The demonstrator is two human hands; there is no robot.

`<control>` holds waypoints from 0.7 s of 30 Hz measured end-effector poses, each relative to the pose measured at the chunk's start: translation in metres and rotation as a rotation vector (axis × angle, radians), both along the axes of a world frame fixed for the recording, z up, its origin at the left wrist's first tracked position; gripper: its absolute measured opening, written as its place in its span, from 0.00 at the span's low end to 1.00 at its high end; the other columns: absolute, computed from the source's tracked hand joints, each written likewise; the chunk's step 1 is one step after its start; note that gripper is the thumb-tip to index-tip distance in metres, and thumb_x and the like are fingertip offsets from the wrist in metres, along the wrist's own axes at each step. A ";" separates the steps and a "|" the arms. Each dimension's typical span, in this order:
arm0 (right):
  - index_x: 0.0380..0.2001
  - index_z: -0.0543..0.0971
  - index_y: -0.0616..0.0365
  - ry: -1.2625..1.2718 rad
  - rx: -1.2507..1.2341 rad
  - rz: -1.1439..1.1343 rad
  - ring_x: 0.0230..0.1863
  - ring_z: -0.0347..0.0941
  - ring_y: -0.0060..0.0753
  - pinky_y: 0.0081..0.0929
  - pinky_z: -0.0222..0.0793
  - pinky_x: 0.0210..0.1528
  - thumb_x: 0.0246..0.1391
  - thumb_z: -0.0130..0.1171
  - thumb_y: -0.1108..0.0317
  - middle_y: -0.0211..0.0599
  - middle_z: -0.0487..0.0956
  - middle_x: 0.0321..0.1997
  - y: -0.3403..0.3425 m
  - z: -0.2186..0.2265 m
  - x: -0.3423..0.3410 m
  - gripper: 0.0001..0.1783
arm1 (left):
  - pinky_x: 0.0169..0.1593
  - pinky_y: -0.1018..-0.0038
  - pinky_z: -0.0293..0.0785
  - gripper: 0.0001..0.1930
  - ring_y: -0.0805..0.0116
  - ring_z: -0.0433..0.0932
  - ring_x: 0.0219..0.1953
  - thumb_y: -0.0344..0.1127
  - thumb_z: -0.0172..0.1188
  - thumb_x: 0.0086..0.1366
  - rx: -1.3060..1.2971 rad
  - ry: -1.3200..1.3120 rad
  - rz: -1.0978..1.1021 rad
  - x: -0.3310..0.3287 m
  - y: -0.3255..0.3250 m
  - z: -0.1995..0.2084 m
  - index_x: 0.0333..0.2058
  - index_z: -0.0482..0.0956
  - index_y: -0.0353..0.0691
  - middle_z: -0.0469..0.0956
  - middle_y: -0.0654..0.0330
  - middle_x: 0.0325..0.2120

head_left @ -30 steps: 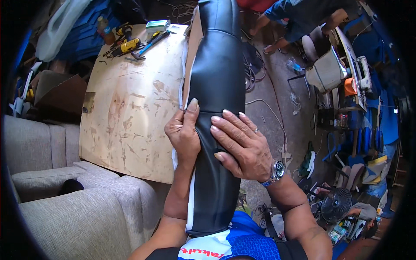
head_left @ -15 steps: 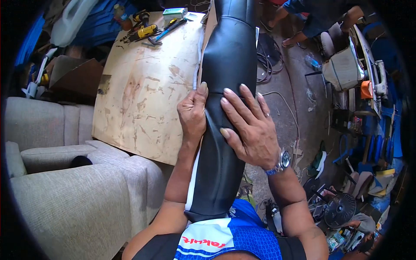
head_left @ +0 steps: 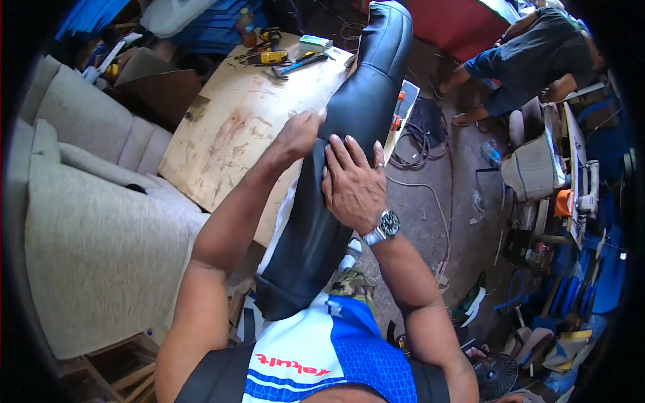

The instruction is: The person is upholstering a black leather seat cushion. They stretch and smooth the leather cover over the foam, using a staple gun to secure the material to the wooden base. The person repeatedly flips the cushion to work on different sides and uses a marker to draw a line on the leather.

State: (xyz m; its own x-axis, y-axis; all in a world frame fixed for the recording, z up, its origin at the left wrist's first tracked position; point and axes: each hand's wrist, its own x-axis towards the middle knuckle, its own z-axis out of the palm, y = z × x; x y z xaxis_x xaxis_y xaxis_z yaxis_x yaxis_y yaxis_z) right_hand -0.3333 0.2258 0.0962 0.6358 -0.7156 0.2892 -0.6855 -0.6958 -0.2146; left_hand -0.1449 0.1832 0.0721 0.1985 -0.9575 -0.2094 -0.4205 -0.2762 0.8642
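A long padded seat (head_left: 363, 101) in a black leather-like cover lies lengthwise before me, its near end against my body. My left hand (head_left: 297, 136) is closed on the cover's left edge about halfway along, thumb and fingers pinching it. Below that hand, a strip of white underside (head_left: 279, 218) shows along the same edge. My right hand (head_left: 355, 180) rests flat on top of the cover, fingers stretched forward, close beside the left. A seam crosses the cover near my fingertips.
The seat partly overlaps a wooden table (head_left: 225, 127) bearing a hammer (head_left: 295, 66), a yellow drill (head_left: 270, 58) and a small box (head_left: 315, 43). A beige sofa (head_left: 114, 228) stands at left. Coiled hose (head_left: 416, 144) lies on the floor. Another person (head_left: 531, 60) bends at far right.
My view has shifted, and the seat now slants, its far end to the right. Both hands stay on the cover; the right hand has come closer to the left edge.
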 end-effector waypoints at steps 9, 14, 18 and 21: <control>0.60 0.75 0.57 -0.888 0.603 0.109 0.64 0.69 0.43 0.47 0.56 0.70 0.67 0.48 0.55 0.42 0.76 0.62 -0.031 -0.049 -0.053 0.25 | 0.49 0.66 0.75 0.36 0.56 0.82 0.41 0.64 0.57 0.66 -0.045 -0.046 0.077 -0.025 0.002 -0.010 0.44 0.82 0.28 0.83 0.40 0.38; 0.65 0.69 0.56 -1.251 1.116 -0.605 0.68 0.64 0.41 0.45 0.63 0.64 0.71 0.30 0.39 0.41 0.69 0.68 -0.027 -0.227 -0.085 0.37 | 0.45 0.77 0.74 0.20 0.77 0.77 0.38 0.43 0.71 0.63 -0.066 0.427 0.061 -0.048 0.010 -0.019 0.44 0.82 0.29 0.83 0.63 0.37; 0.68 0.65 0.55 -1.134 1.444 -0.626 0.70 0.60 0.42 0.47 0.60 0.65 0.69 0.31 0.37 0.42 0.66 0.71 -0.014 -0.340 -0.052 0.39 | 0.44 0.80 0.74 0.13 0.77 0.77 0.39 0.33 0.66 0.67 -0.298 0.557 0.086 -0.062 0.014 -0.023 0.45 0.81 0.29 0.83 0.62 0.38; 0.69 0.63 0.56 -1.226 1.536 -0.590 0.72 0.58 0.44 0.46 0.58 0.67 0.69 0.32 0.38 0.44 0.64 0.72 -0.014 -0.361 -0.032 0.39 | 0.44 0.80 0.75 0.13 0.77 0.78 0.38 0.32 0.65 0.67 -0.299 0.744 0.172 -0.054 0.012 -0.017 0.45 0.81 0.29 0.83 0.61 0.38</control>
State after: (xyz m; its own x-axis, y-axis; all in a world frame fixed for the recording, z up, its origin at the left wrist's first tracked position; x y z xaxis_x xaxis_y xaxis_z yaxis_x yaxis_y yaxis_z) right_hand -0.3652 0.2122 -0.2652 0.2683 -0.7395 -0.6174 0.2143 0.6706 -0.7102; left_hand -0.1993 0.1951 0.0550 0.2572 -0.9626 -0.0852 0.3195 0.0015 0.9476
